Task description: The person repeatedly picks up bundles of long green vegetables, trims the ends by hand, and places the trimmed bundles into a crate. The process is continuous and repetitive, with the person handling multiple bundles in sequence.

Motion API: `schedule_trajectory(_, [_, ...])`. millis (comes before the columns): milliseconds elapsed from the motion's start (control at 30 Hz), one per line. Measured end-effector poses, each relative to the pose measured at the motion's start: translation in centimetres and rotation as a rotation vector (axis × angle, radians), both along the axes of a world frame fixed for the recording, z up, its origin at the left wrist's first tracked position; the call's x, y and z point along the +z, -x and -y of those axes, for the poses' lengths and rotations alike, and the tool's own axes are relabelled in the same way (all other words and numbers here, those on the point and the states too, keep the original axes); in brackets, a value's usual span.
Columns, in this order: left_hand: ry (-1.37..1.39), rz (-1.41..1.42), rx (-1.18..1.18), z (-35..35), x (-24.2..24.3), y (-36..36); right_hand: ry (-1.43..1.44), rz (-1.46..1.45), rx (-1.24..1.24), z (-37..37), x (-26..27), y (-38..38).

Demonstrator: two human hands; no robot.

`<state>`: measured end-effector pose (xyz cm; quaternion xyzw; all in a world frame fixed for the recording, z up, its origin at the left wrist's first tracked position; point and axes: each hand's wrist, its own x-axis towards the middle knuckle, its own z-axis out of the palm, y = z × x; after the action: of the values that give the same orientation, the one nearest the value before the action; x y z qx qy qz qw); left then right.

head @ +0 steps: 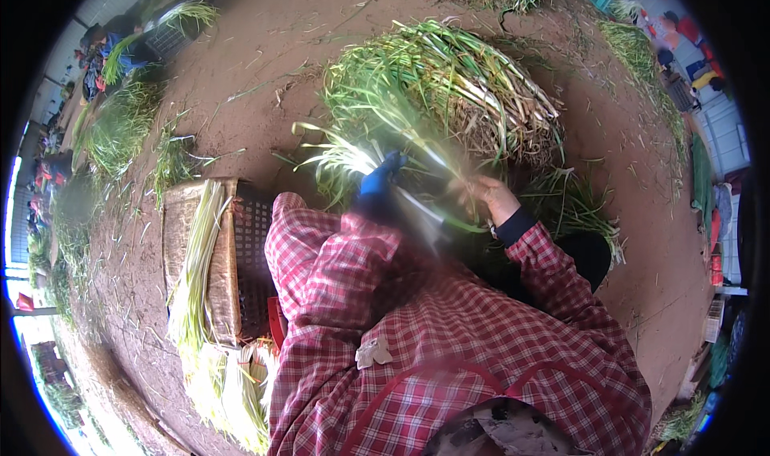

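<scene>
My left hand [379, 182], in a blue glove, is closed around a bunch of pale, leafy stalks [346, 155]. White stem ends stick out below it, partly blurred. My right hand [487, 196], bare with a dark cuff, grips long green stalks [415, 131] near their lower end; motion blurs the fingers. Just beyond both hands lies a large heap of green-leaved, white-stemmed plants [457, 89], looking like green garlic or leeks, with brown roots toward the right. More loose greens [565, 209] lie beside my right forearm.
At left, a brown board [174, 215] tops a dark plastic crate [252, 245], with trimmed stalks [201, 263] across it. Tied pale bundles [240, 390] sit nearer me. Another leafy heap [120, 131] lies on the dirt floor [258, 65]. People work at the far left and right.
</scene>
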<state>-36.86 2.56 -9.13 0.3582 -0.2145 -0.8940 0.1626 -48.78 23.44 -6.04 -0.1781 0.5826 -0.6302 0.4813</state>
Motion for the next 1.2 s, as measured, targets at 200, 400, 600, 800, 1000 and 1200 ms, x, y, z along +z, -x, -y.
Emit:
schedule_trajectory(200, [0.016,-0.083,-0.231,-1.9,2.1,-0.8,0.014,-0.021,0.074,-2.1,0.4,-3.4])
schedule_trajectory(400, [0.235,0.062,-0.294,-2.8,-0.4,0.3,-0.142,0.015,0.167,-0.2,-1.6,-2.5])
schedule_trajectory(600, [0.294,-0.019,-0.321,-1.8,-4.2,0.8,-0.044,0.114,-0.151,4.3,-5.6,-0.5])
schedule_trajectory(800, [0.247,-0.01,-0.296,-1.6,-4.7,1.1,0.062,0.326,-0.283,3.8,-6.7,0.1])
schedule_trajectory(1000, [0.626,-0.139,-0.414,-1.7,-3.7,1.1,0.026,0.214,-0.073,4.7,-3.4,-0.1])
schedule_trajectory(1200, [0.393,-0.026,-0.241,-1.8,-1.5,1.2,0.086,0.27,-0.226,5.6,-1.6,-0.2])
